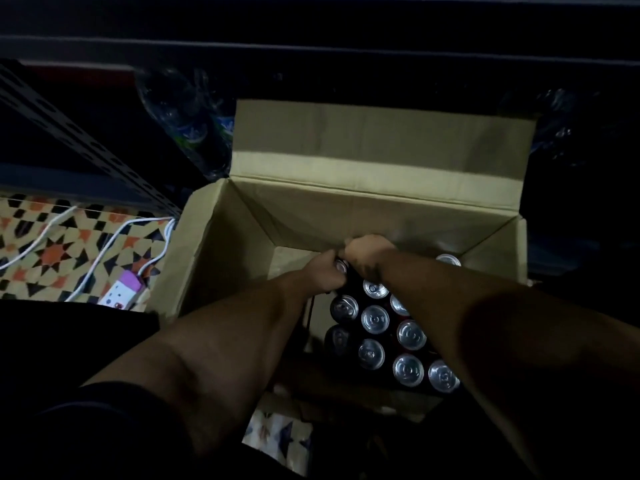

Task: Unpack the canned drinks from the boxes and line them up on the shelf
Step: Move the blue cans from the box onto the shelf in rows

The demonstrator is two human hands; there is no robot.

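Observation:
An open cardboard box (221, 244) stands on the floor below me, its far flap raised. Several dark cans with silver tops (375, 319) stand packed in its right half. Both my arms reach down into the box. My left hand (327, 271) grips a can (341, 266) at the far end of the pack, fingers curled round it. My right hand (363, 251) sits just beside it, knuckles up, closed over another can that it hides. The box's far left corner shows bare cardboard.
A metal shelf upright (69, 133) with slotted holes runs along the left. Plastic-wrapped bottles (194, 129) sit behind the box. White cables (114, 237) and a power strip (121, 292) lie on the patterned floor at left. Dark shelving spans the top.

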